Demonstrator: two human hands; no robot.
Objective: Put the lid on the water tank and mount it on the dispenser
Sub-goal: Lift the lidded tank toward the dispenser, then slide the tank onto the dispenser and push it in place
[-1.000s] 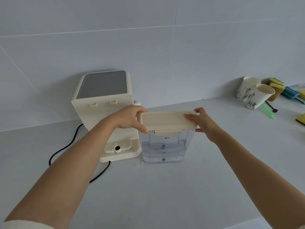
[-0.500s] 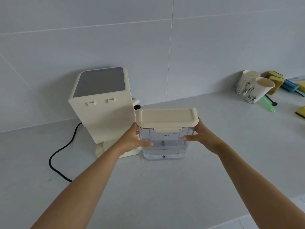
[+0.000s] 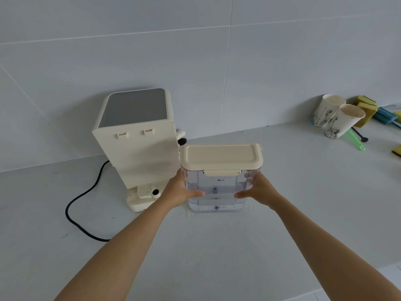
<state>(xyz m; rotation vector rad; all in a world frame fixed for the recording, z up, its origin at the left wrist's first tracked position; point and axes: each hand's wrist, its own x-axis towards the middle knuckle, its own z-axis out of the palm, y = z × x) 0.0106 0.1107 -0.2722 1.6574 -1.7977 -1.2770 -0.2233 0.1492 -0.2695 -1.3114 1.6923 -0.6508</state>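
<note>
The clear water tank [image 3: 217,192] stands on the white counter, partly filled with water, with the cream lid [image 3: 221,156] sitting on top of it. My left hand [image 3: 179,190] grips the tank's left side and my right hand [image 3: 259,190] grips its right side, thumbs across the front. The cream dispenser [image 3: 138,142] stands just to the left, its back towards me, with a low base ledge and a round port [image 3: 155,191] showing beside my left wrist.
A black power cord [image 3: 80,216] loops on the counter left of the dispenser. At the far right stand two paper cups [image 3: 338,119], yellow sponges [image 3: 366,107], a green stick [image 3: 355,140] and blue items. A tiled wall rises behind.
Both hands left the lid, which now lies flat on the tank, and dropped to grip the tank's sides. The view has tilted so the dispenser base shows again.
</note>
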